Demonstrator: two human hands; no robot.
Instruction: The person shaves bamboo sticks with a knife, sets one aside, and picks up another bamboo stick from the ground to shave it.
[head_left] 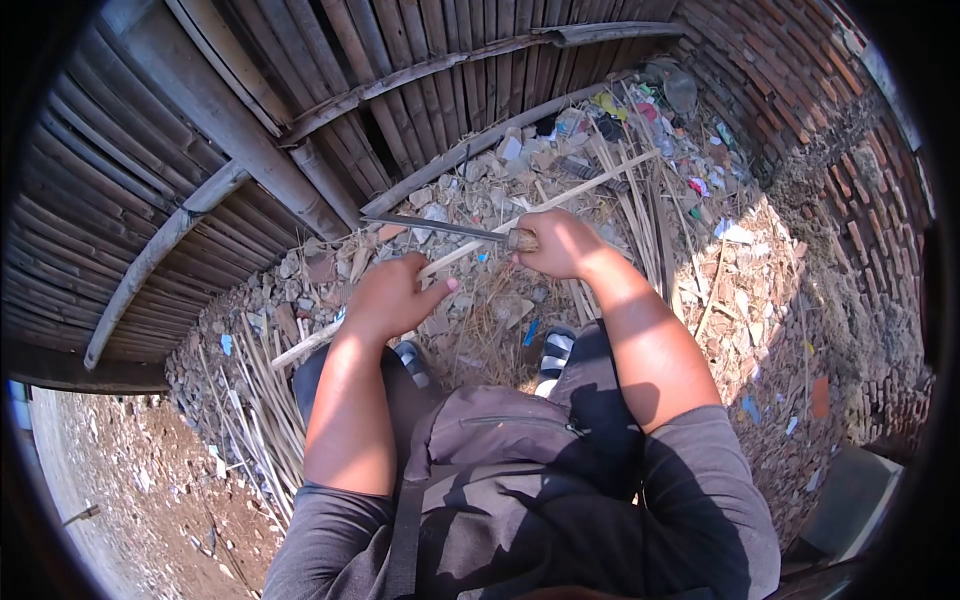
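Observation:
A long-bladed knife [445,227] with a short wooden handle is gripped in my right hand [562,243]. Its blade points left and crosses a long pale bamboo strip [602,182] close to the handle. My left hand [388,298] has its fingers curled over that strip, nearer its lower left end, with the thumb sticking out to the right. The strip slants from beside my left knee up to the far right. Whether the blade's edge touches it I cannot tell. Part of the strip is hidden under my left hand.
More bamboo strips [262,425] lie in a bundle left of my legs, and other strips [640,215] lie ahead on the right. Rubble and litter [505,165] cover the ground. A bamboo wall [440,95] stands ahead, a brick wall [880,240] on the right.

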